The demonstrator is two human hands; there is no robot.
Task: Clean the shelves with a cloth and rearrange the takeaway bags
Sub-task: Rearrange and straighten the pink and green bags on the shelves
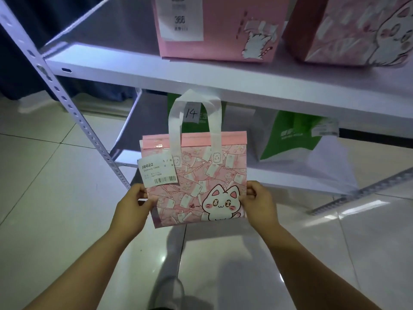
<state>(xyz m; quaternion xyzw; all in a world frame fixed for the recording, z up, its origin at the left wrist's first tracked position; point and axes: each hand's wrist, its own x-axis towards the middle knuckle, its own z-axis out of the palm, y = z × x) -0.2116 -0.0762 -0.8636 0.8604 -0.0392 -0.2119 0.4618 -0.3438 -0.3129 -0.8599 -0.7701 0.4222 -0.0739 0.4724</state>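
Left hand and right hand are gripping pink cat bag by its sides, fingers pinching the edges; label reading "JB022", handle marked "14".

Room is left on the white metal upper shelf, left of a pink paper bag. The lower opening is blocked by a pink cat-print tote bag and a green-and-white bag.

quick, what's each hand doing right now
Left hand: closed, pinching the left edge of the pink cat takeaway bag.
Right hand: closed, gripping the bag's right edge.
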